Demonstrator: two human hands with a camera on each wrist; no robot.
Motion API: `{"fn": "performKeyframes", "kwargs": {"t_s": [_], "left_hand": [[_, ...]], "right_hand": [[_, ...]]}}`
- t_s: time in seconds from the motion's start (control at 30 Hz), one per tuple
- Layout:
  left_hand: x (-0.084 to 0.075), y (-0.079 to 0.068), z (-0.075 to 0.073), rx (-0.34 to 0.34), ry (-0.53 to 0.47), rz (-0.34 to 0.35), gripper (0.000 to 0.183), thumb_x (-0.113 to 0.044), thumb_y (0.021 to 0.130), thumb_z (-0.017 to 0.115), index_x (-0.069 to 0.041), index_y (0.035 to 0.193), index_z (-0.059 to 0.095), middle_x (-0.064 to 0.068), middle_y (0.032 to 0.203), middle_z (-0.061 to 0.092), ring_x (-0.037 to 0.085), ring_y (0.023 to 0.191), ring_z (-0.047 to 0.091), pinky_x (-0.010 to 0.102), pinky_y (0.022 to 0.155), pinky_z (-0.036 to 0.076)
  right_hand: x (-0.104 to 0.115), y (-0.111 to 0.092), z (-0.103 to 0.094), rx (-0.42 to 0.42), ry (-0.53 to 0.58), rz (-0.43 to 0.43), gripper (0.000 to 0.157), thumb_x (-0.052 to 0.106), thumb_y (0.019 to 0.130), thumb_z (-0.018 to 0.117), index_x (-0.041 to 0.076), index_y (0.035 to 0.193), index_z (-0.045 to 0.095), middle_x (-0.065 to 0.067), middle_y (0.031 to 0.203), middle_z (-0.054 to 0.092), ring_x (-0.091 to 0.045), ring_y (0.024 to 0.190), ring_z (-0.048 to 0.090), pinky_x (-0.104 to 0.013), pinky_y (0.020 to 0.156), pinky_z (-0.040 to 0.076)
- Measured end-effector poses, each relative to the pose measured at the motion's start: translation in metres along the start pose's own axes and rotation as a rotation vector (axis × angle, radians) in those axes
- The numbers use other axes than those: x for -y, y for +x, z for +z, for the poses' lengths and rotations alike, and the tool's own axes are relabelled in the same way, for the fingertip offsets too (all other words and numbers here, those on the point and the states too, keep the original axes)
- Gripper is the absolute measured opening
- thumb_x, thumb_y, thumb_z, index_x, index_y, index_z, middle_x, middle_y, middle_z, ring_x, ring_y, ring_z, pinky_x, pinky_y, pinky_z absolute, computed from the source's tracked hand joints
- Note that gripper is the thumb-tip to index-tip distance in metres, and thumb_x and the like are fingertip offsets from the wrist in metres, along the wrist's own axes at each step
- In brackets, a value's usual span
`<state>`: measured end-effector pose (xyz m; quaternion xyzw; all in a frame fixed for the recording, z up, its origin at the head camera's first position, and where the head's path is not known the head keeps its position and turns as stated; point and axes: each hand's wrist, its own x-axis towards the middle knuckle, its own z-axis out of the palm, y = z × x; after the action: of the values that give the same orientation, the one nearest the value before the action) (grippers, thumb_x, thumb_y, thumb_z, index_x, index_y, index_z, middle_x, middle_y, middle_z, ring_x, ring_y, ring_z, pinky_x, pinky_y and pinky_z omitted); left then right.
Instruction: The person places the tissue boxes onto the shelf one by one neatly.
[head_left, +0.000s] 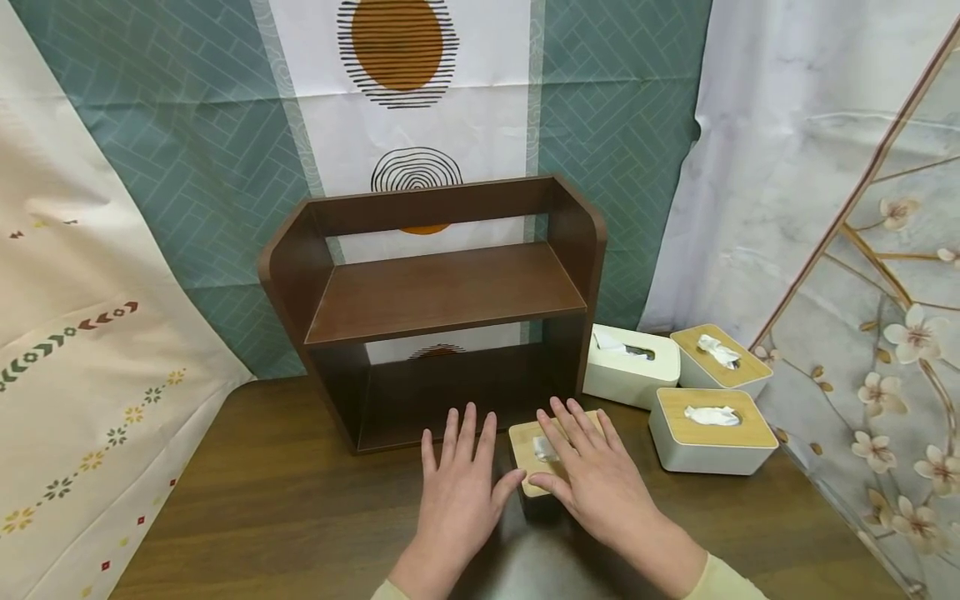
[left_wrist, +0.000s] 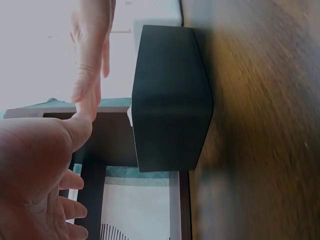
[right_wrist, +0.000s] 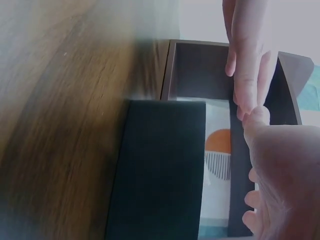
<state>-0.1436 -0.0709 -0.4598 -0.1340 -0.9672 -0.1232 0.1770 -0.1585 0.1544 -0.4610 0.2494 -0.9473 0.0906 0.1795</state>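
A tissue box (head_left: 529, 463) with dark sides and a light wood lid stands on the table, a white tissue (head_left: 545, 449) poking from its slot. Above it hovers my right hand (head_left: 600, 479), fingers spread and straight, hiding much of the lid. My left hand (head_left: 459, 492) is held flat over the table just left of that box, fingers straight and pointing forward. The thumbs come close together or touch. Both wrist views show a gap between the hands and the box's dark side (left_wrist: 170, 100), so neither hand holds anything.
Behind the hands stands a brown two-tier shelf (head_left: 450, 287). To its right are a white tissue box (head_left: 630, 379) and two wood-lidded white ones, one at the back (head_left: 686, 342) and one nearer (head_left: 712, 457). Patterned cloths (head_left: 615, 125) hang around the table (head_left: 262, 500).
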Motion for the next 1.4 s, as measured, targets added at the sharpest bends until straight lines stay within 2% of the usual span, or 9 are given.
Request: {"fn": "performKeyframes", "kwargs": {"t_s": [0.27, 0.47, 0.7, 0.93, 1.17, 1.4], "left_hand": [[-0.008, 0.000, 0.003, 0.016, 0.004, 0.018, 0.087, -0.065, 0.103, 0.068, -0.011, 0.168, 0.047, 0.020, 0.176, 0.036, 0.046, 0.164, 0.027, 0.077, 0.125, 0.020], [-0.018, 0.002, 0.009, 0.042, -0.024, 0.033, 0.087, -0.066, 0.104, 0.065, -0.011, 0.169, 0.046, 0.020, 0.176, 0.034, 0.046, 0.164, 0.026, 0.077, 0.124, 0.022], [-0.025, 0.001, 0.015, 0.059, -0.029, 0.041, 0.085, -0.065, 0.104, 0.066, -0.012, 0.168, 0.048, 0.017, 0.176, 0.037, 0.045, 0.162, 0.032, 0.076, 0.124, 0.025], [-0.033, 0.001, 0.024, 0.109, -0.025, 0.046, 0.086, -0.067, 0.103, 0.065, -0.013, 0.167, 0.049, 0.016, 0.176, 0.037, 0.044, 0.162, 0.033, 0.075, 0.124, 0.025], [-0.049, 0.002, 0.034, 0.163, -0.064, 0.092, 0.086, -0.068, 0.104, 0.061, -0.012, 0.169, 0.047, 0.020, 0.177, 0.033, 0.045, 0.162, 0.034, 0.074, 0.123, 0.029], [-0.040, -0.001, 0.034, 0.155, -0.025, 0.018, 0.088, -0.070, 0.101, 0.067, -0.014, 0.166, 0.051, 0.023, 0.175, 0.036, 0.044, 0.157, 0.042, 0.067, 0.125, 0.032]], "right_hand": [[-0.013, -0.009, -0.004, 0.014, 0.017, 0.029, 0.085, 0.061, 0.106, 0.065, 0.014, 0.173, 0.039, -0.012, 0.180, 0.030, -0.036, 0.166, 0.028, -0.062, 0.131, 0.019], [-0.028, -0.021, -0.009, -0.011, 0.010, 0.037, 0.084, 0.059, 0.107, 0.064, 0.013, 0.172, 0.040, -0.014, 0.179, 0.032, -0.038, 0.164, 0.031, -0.063, 0.129, 0.022], [-0.036, -0.028, -0.009, -0.003, 0.014, 0.059, 0.084, 0.057, 0.107, 0.066, 0.011, 0.172, 0.040, -0.015, 0.179, 0.032, -0.039, 0.164, 0.031, -0.064, 0.129, 0.024], [-0.046, -0.035, -0.006, -0.004, 0.003, 0.061, 0.083, 0.059, 0.107, 0.064, 0.011, 0.171, 0.042, -0.017, 0.177, 0.035, -0.041, 0.162, 0.033, -0.064, 0.127, 0.026], [-0.060, -0.054, -0.008, -0.057, -0.027, 0.079, 0.084, 0.061, 0.104, 0.066, 0.009, 0.167, 0.049, -0.021, 0.172, 0.042, -0.044, 0.157, 0.039, -0.061, 0.128, 0.026], [-0.059, -0.046, 0.003, -0.058, -0.020, 0.067, 0.083, 0.063, 0.104, 0.065, 0.007, 0.164, 0.053, -0.025, 0.169, 0.044, -0.048, 0.156, 0.041, -0.064, 0.123, 0.032]]}}
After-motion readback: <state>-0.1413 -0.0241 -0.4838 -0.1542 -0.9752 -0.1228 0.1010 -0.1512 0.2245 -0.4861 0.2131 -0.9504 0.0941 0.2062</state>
